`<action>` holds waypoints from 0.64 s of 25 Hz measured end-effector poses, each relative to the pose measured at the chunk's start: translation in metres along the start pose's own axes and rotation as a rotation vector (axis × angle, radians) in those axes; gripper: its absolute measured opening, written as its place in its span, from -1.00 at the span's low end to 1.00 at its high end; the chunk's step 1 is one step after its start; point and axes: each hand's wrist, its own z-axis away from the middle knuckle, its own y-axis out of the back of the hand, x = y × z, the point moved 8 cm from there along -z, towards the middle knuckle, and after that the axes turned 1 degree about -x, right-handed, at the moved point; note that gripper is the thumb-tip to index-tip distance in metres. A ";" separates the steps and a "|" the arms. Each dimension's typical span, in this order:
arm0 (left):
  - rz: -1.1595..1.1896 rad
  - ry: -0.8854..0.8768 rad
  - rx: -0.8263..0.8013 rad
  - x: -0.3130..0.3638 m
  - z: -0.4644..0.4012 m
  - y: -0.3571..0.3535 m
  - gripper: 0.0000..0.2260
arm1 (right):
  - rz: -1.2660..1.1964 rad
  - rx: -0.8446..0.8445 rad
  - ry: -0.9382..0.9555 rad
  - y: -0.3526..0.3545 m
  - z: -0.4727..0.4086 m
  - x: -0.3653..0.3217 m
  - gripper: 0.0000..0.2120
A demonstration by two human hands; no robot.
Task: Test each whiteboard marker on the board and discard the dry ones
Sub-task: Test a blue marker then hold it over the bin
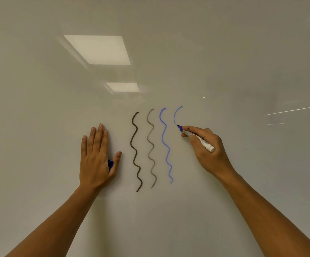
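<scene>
**Fourth test line under way on the board**

Head view: the right hand (207,145) grips a blue marker (196,138), fingers (189,129) curled round the barrel near the tip, which touches the whiteboard (224,62) at the lower end of a short, thin blue arc (175,115). That arc stands at the right of three finished wavy lines: a dark black one (136,151) on the left, a paler grey one (151,147) beside it, and a blue one (166,145) next to the arc.

The left hand (96,156) lies flat against the board, well left of the lines, fingers straight and close together. A small blue cap (110,164) shows between thumb and palm, pinned there; how it is held underneath cannot be told.

The step in hand looks to be testing the fourth marker, with the stroke only begun. The arc so far seems fainter and thinner than the blue line beside it, which may point to a drying tip, though a full line would judge it better. The next move calls for drawing the tip downward in the same wavy path with steady pressure, then comparing the ink before capping and sorting the marker.
</scene>
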 end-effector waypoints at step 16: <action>-0.008 -0.003 0.000 -0.002 0.002 -0.001 -0.30 | -0.072 0.055 -0.100 0.004 0.068 0.029 -0.72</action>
